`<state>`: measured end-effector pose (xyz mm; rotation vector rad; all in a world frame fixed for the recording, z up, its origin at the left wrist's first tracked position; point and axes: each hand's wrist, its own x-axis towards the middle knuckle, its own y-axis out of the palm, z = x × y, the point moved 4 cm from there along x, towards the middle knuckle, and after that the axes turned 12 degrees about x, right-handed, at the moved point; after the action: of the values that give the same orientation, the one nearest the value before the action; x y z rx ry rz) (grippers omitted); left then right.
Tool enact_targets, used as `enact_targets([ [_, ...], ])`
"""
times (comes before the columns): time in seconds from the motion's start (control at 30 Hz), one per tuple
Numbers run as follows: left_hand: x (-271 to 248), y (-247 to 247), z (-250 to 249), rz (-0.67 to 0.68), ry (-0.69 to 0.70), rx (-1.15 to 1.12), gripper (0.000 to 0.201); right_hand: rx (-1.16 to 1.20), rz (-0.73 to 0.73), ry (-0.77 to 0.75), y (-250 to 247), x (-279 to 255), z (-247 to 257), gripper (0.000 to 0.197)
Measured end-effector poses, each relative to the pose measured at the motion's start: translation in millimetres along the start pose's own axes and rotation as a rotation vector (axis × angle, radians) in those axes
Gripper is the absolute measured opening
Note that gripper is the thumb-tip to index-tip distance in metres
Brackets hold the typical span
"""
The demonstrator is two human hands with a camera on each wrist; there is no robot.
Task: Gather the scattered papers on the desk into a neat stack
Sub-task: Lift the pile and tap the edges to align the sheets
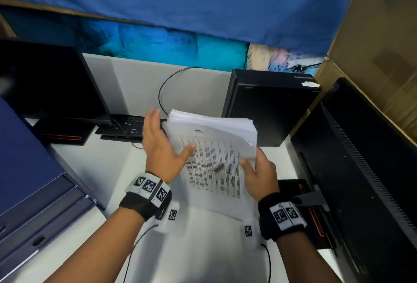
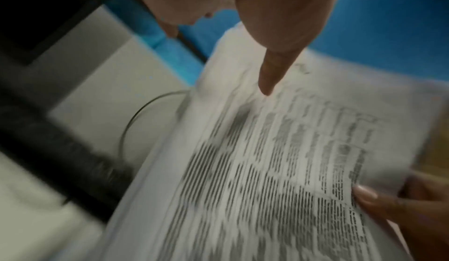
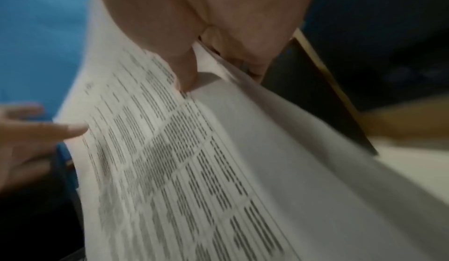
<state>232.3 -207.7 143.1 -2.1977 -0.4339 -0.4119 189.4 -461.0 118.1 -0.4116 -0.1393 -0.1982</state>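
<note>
A thick stack of printed papers [image 1: 214, 160] is held tilted above the white desk [image 1: 99, 165], its top sheet covered with rows of text. My left hand [image 1: 164, 142] lies along the stack's left edge with fingers straight and the thumb touching the front page. My right hand [image 1: 257, 170] grips the stack's right edge, thumb on the front and fingers hidden behind. The left wrist view shows the papers [image 2: 267, 169] blurred, with my left thumb [image 2: 274, 54] pointing at them. The right wrist view shows my right hand [image 3: 194, 25] pinching the sheets [image 3: 182, 169].
A black monitor [image 1: 49, 84] and keyboard [image 1: 126, 127] stand at the back left. A black computer case [image 1: 268, 106] stands behind the papers, with a looped cable [image 1: 167, 84] beside it. Another monitor's back [image 1: 361, 170] is at the right, blue binders [image 1: 29, 170] at the left.
</note>
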Motion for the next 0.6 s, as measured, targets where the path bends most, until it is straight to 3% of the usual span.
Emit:
enact_targets([
  [0.07, 18, -14, -23, 0.059, 0.196, 0.192, 0.104, -0.127, 0.086, -0.128, -1, 11, 23, 0.018],
  [0.13, 35, -17, -27, 0.272, 0.328, 0.244, 0.090, -0.326, 0.154, -0.219, 0, 21, 40, 0.015],
  [0.23, 40, -17, -22, 0.547, 0.366, 0.170, 0.056, -0.528, 0.225, -0.412, 1, 25, 61, 0.017],
  [0.33, 25, -13, -28, 0.595, 0.323, 0.072, 0.023, -0.578, 0.262, -0.456, 7, 20, 67, 0.019],
  [0.4, 14, -5, -22, 0.579, 0.252, -0.029, 0.011, -0.492, 0.182, -0.408, 2, 16, 60, 0.024],
  [0.53, 5, 3, 26, 0.606, -0.039, -0.233, 0.016, -0.250, -0.219, -0.132, -46, -4, 9, 0.073],
  [0.6, 3, -2, 49, 0.603, -0.186, -0.370, 0.022, 0.015, -0.370, 0.064, -66, -22, -24, 0.091],
])
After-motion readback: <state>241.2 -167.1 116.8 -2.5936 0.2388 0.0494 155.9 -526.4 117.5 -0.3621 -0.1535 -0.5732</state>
